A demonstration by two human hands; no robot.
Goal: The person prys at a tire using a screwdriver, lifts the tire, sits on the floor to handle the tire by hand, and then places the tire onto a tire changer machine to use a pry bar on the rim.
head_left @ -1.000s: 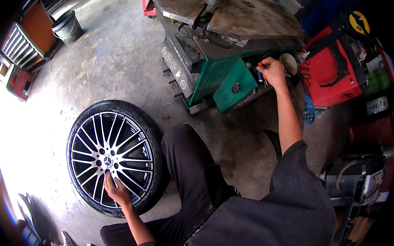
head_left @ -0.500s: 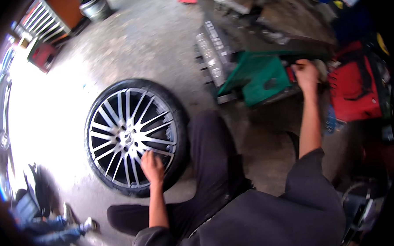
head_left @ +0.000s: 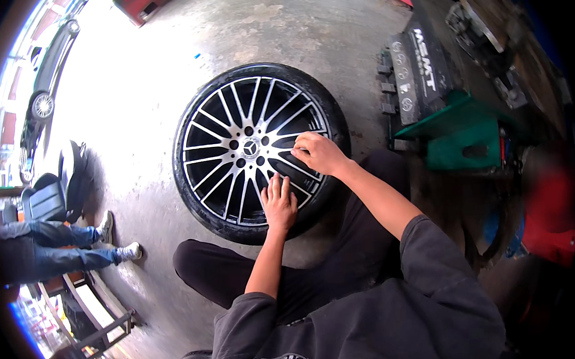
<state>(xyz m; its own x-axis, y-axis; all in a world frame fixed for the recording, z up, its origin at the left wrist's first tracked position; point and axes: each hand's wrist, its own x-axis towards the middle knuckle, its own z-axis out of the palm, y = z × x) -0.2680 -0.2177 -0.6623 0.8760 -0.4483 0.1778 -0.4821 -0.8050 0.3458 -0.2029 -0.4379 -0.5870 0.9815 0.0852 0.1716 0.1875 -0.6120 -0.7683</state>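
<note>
A wheel with a black tyre and silver multi-spoke rim [head_left: 250, 147] lies flat on the floor in front of my folded legs. My left hand [head_left: 279, 205] rests on the lower spokes, open, its fingers stretched and slightly apart. To its upper right, my right hand [head_left: 315, 154] is over the right-side spokes, closed in a pinch on something that I cannot make out. A grey machine [head_left: 424, 71] with a green lower panel [head_left: 462, 143] stands right of the wheel.
At the left, a person's jeans-clad legs [head_left: 66, 244] stand near loose car seats [head_left: 44, 200] and a metal stand [head_left: 101, 316]; a dark car [head_left: 46, 87] is beyond. A red object [head_left: 139, 6] is at the top; red and blue items [head_left: 549, 213] lie right.
The view has swung round, putting the wheel near the middle. My right hand has left the machine's lower recess and come onto the wheel. My left hand stays on the spokes.
</note>
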